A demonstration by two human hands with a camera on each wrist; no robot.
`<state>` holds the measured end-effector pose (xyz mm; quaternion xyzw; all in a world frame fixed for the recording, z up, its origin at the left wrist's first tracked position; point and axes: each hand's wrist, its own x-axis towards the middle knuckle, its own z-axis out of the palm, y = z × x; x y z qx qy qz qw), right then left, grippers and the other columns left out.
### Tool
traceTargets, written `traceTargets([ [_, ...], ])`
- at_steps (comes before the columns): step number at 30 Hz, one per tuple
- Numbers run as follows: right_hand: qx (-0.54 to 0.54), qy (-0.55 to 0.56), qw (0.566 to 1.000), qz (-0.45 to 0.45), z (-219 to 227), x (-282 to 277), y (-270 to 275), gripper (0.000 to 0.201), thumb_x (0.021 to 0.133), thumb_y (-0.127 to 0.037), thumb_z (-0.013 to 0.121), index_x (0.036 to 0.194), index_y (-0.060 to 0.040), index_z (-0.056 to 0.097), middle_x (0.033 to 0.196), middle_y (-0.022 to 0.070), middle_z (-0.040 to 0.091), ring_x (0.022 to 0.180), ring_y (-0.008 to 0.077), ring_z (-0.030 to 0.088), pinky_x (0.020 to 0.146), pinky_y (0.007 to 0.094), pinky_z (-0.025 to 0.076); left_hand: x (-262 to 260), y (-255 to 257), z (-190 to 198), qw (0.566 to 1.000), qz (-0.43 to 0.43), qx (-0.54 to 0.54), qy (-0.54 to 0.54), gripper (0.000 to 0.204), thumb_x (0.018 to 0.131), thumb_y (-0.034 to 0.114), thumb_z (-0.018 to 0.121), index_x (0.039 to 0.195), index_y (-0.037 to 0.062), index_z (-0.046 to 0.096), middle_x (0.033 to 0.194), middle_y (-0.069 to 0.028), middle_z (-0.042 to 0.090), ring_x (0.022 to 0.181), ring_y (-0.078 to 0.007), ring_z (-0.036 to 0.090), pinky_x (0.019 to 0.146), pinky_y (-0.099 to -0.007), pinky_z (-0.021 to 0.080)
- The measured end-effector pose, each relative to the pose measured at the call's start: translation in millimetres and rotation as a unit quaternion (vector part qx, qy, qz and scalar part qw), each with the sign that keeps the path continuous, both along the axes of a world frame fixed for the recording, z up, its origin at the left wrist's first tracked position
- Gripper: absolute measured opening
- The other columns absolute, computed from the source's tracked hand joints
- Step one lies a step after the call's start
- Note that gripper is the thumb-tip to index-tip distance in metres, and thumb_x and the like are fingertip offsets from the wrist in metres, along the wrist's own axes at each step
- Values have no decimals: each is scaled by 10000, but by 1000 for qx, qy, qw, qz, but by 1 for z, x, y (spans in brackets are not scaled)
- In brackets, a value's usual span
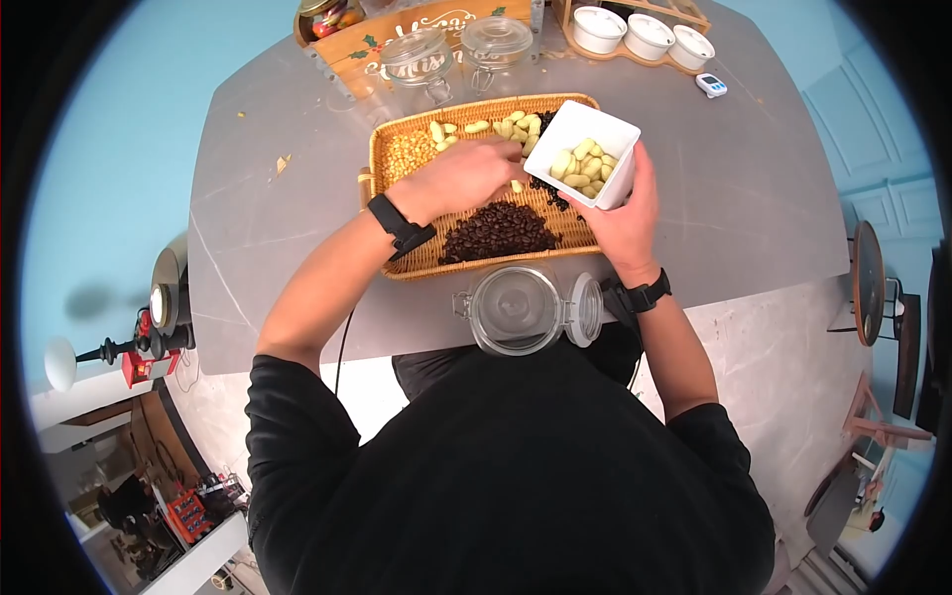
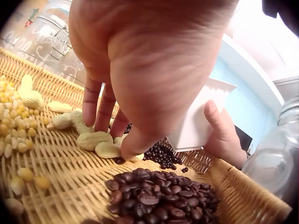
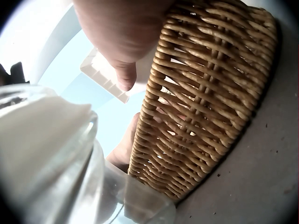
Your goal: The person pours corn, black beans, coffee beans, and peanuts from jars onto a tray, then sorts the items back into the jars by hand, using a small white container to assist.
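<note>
My right hand (image 1: pixel 632 223) grips a white square bowl (image 1: pixel 620 183) from its right and near sides, tilted above the basket's right end. Several peanuts (image 1: pixel 583 167) lie inside it. The left hand (image 1: pixel 461 178) reaches down into a wicker basket (image 1: pixel 397 266), palm side toward its wrist camera. Its fingers (image 2: pixel 106 107) and thumb point down among loose peanuts (image 2: pixel 93 140), fingertips right at them. Around that hand lie yellow corn kernels (image 1: pixel 407 156), dark coffee beans (image 1: pixel 501 231) and small black beans (image 2: pixel 161 155). In the right wrist view, the basket's wall (image 3: pixel 205 93) partly covers the bowl.
An open glass jar (image 1: pixel 516 309) with a clip lid stands at the near table edge. Two lidded glass jars (image 1: pixel 416 64) stand behind the basket, before a wooden crate (image 1: pixel 357 69). White ramekins (image 1: pixel 650 38) on a wooden stand and a small white timer (image 1: pixel 711 85) sit at back right.
</note>
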<state>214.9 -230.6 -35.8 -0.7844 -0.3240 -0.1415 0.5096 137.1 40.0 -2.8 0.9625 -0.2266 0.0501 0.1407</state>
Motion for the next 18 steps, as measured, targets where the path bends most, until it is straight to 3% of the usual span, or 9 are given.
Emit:
traceTargets([
  [3,-3,0,1000,0,-2,1,-1,1144,738,-222,1101,1657,-8,455,1515,198,653,1379,328,679,1140,452,571,-1,7,-3,998,55,30,25,228,909,70,828,1137,60,825,1236,-120,749,1178,-356,739,1001,-482,635],
  [12,-23,-29,999,10,-1,3,-1,1106,739,-247,1096,1630,-7,485,1510,190,653,1371,352,679,1140,462,568,0,14,-18,998,21,45,-27,240,948,71,801,1188,60,811,1238,-107,742,1111,-365,763,988,-490,634],
  [16,-25,-18,998,48,-2,3,-1,1067,694,-120,999,1633,-57,497,1504,202,624,1396,432,617,1182,518,525,2,18,-11,998,34,-36,33,298,916,14,830,1210,49,804,1242,-115,745,1104,-372,765,984,-482,638],
  [18,-31,-19,998,52,2,2,0,1068,688,-115,1001,1632,-63,503,1496,204,631,1388,433,616,1180,517,524,0,22,-6,995,36,-80,43,318,904,-16,840,1212,51,802,1237,-119,748,1098,-376,768,977,-477,640],
])
